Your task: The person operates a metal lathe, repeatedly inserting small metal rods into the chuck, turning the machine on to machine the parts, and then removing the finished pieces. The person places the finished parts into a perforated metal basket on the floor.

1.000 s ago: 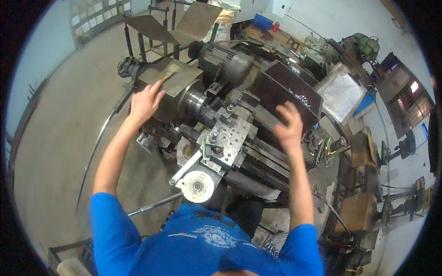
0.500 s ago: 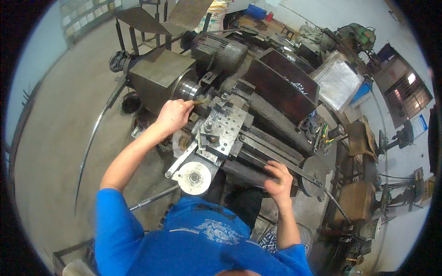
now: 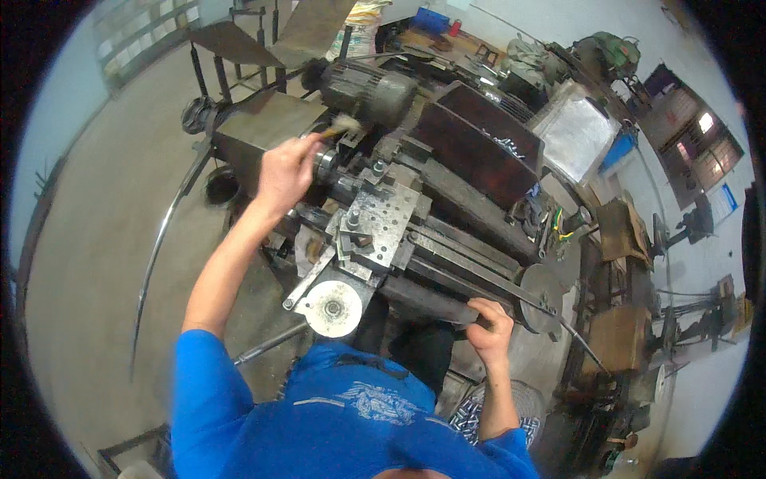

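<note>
A small brush [image 3: 343, 126] with pale bristles and a wooden handle is gripped in my left hand [image 3: 286, 172], raised over the spindle [image 3: 325, 162] of a small metal lathe. The brush looks slightly smeared by motion. To the right of that hand lies the cross slide [image 3: 387, 219], a steel plate with several holes and clamped tool holders. A round pale handwheel [image 3: 333, 309] sits at its near end. My right hand [image 3: 489, 331] holds nothing that I can see; its fingers are loosely bent, thumb apart, by the near side of the lathe bed [image 3: 471, 275].
Behind the bed stands a dark metal tray [image 3: 479, 148] with small metal parts. An electric motor [image 3: 367, 92] is behind the headstock [image 3: 267, 124]. Wrenches [image 3: 550, 227] lie farther right. A basket of small metal pieces [image 3: 523, 403] is by my right forearm. A long lever [image 3: 152, 263] curves down at left.
My left hand has lifted the brush up and left, away from the cross slide to above the spindle. My right hand has shifted slightly down and right, its fingers closer together.
</note>
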